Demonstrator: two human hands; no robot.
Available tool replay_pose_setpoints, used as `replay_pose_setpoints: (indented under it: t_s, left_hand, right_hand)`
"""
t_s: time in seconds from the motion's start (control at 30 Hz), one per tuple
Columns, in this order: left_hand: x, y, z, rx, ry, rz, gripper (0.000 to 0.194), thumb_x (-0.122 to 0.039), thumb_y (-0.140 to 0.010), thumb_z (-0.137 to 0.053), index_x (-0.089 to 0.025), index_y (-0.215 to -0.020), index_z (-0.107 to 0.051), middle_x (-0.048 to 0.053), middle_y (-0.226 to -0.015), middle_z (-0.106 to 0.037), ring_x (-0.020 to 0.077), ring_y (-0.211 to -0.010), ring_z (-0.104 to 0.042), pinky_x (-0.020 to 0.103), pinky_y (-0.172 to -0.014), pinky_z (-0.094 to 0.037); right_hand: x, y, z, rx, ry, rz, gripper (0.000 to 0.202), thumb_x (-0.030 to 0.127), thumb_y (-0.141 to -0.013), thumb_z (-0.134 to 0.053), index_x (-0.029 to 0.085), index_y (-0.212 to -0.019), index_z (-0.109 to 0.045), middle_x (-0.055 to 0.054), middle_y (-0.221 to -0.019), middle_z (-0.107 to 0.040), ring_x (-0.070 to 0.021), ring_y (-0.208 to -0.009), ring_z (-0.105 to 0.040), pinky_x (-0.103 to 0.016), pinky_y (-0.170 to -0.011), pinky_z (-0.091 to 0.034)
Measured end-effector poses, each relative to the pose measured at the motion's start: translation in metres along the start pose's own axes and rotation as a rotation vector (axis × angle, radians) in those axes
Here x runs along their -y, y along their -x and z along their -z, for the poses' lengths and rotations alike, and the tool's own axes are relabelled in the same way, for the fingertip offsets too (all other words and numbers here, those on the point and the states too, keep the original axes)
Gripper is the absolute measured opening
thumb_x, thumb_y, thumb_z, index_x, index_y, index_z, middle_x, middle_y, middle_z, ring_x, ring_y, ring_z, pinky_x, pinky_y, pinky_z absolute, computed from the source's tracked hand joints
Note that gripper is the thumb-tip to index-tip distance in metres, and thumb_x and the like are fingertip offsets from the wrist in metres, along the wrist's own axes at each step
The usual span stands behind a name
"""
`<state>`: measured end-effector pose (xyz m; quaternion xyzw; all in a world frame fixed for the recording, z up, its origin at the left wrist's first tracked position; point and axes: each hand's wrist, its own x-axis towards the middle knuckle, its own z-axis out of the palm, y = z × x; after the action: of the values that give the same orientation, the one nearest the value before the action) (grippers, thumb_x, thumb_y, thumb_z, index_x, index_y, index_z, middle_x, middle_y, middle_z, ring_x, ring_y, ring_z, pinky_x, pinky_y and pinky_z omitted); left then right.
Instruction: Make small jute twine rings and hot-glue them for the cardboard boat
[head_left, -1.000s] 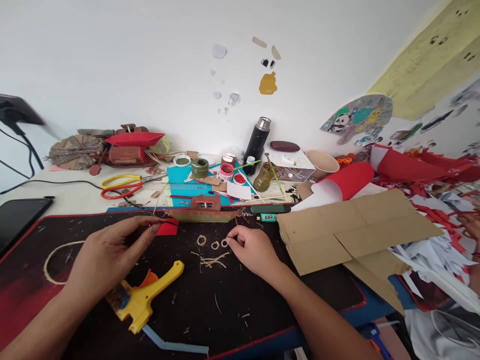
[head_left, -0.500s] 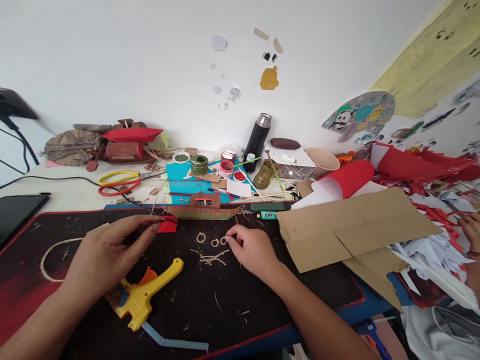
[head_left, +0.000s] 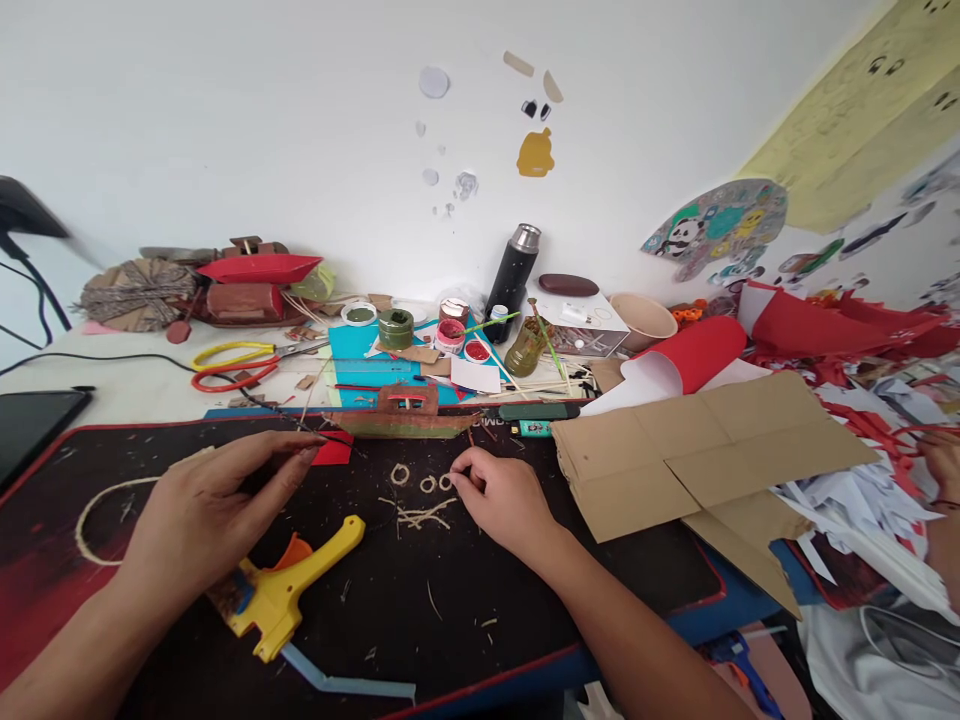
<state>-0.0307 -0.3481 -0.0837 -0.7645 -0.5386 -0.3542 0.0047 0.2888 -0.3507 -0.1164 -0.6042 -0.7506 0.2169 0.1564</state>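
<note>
My left hand (head_left: 214, 500) hovers over the left of the dark mat, thumb and forefinger pinched. A thin dark piece shows at its fingertips, too fine to name. My right hand (head_left: 506, 500) is closed in a pinch at the edge of a small twine ring (head_left: 445, 482) on the mat. Two more rings lie to its left, the nearer one (head_left: 427, 485) smaller than the other twine ring (head_left: 400, 475). Short twine pieces (head_left: 421, 516) are crossed just below them. A small model boat (head_left: 405, 420) in brown and green stands behind the rings.
A yellow glue gun (head_left: 292, 590) with a blue glue stick lies in front of my left hand. Cardboard sheets (head_left: 675, 450) cover the right side. Paint jars (head_left: 395, 328), scissors (head_left: 232, 367) and a black flask (head_left: 511, 275) stand behind. Another person's hand (head_left: 941, 465) is at far right.
The view has shifted very slightly. Both hands keep their pinched poses in nearly the same places, and the rings have not visibly moved.
</note>
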Motion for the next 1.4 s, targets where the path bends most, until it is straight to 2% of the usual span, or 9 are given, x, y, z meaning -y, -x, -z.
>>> replay_pose_setpoints:
  t_s: [0.3,0.93,1.2,1.4]
  left_hand:
    - [-0.001,0.003,0.004,0.070,0.028,0.119,0.032,-0.046,-0.101,-0.059,-0.029,-0.103,-0.086,-0.002,-0.089,-0.090,0.0193,-0.067,-0.080,0.025,-0.067,-0.059]
    - [-0.003,0.004,0.004,0.074,0.005,0.061,0.032,-0.044,-0.103,-0.058,-0.028,-0.105,-0.085,0.000,-0.086,-0.090,0.0211,-0.063,-0.079,0.028,-0.062,-0.053]
    - [-0.006,0.001,0.004,0.076,0.021,0.087,0.033,-0.046,-0.102,-0.056,-0.028,-0.102,-0.085,0.000,-0.085,-0.090,0.0213,-0.061,-0.079,0.029,-0.062,-0.053]
    - [-0.010,-0.003,0.007,0.070,0.079,0.140,0.033,-0.049,-0.100,-0.059,-0.030,-0.098,-0.086,0.000,-0.085,-0.090,0.0224,-0.067,-0.082,0.028,-0.063,-0.059]
  right_hand:
    - [0.004,0.001,0.003,0.009,0.004,-0.012,0.016,0.022,-0.103,-0.070,0.025,-0.107,-0.086,0.002,-0.072,-0.076,-0.0179,-0.068,-0.069,-0.030,-0.066,-0.031]
    - [0.004,0.000,0.002,-0.002,0.015,-0.032,0.022,0.024,-0.105,-0.068,0.027,-0.112,-0.088,0.001,-0.072,-0.079,-0.0192,-0.070,-0.071,-0.030,-0.067,-0.034]
    - [0.003,0.000,0.001,-0.011,0.009,-0.025,0.024,0.024,-0.105,-0.066,0.027,-0.113,-0.088,0.001,-0.074,-0.080,-0.0193,-0.070,-0.072,-0.030,-0.068,-0.036]
    - [0.002,0.002,0.002,-0.017,-0.024,-0.022,0.021,0.025,-0.106,-0.067,0.026,-0.112,-0.086,0.001,-0.074,-0.079,-0.0187,-0.069,-0.070,-0.030,-0.067,-0.036]
